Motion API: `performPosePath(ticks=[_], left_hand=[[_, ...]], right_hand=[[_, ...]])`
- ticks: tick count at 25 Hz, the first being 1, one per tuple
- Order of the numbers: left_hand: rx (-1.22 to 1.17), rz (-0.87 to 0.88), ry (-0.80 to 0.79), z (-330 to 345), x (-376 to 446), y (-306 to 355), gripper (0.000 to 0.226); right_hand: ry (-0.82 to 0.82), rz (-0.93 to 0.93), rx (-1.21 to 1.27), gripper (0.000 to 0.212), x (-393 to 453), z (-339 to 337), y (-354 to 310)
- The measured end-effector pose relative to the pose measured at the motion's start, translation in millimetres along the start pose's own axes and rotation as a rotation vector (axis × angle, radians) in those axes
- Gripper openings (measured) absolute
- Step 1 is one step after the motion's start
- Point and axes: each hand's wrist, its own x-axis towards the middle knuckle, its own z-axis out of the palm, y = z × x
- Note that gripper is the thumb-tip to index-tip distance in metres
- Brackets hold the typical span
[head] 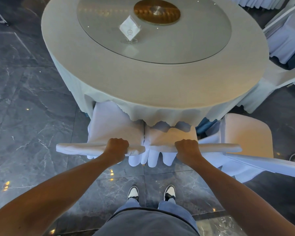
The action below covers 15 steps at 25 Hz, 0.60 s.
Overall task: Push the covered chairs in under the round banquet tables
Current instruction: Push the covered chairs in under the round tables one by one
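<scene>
Two white-covered chairs stand side by side at the near edge of the round banquet table. My left hand is shut on the top of the left chair's back. My right hand is shut on the top of the right chair's back. The seat of the left chair lies partly under the hanging tablecloth, as does the seat of the right chair. A third covered chair stands to the right, turned at an angle and farther out from the table.
A glass turntable with a clear napkin holder sits on the table. More covered chairs stand at the upper right. Dark marble floor spreads to the left. My feet are just behind the chairs.
</scene>
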Motion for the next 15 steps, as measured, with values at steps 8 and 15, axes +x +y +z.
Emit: performPosePath(ticks=[8, 15], left_hand=[[-0.264, 0.171, -0.058, -67.6, 2.8, 33.4, 0.039], [-0.487, 0.406, 0.085, -152.1, 70.9, 183.3, 0.051]], right_hand=[[0.004, -0.095, 0.214, 0.030, -7.0, 4.7, 41.0], [-0.135, -0.007, 0.521, 0.053, -49.9, 2.0, 161.4]])
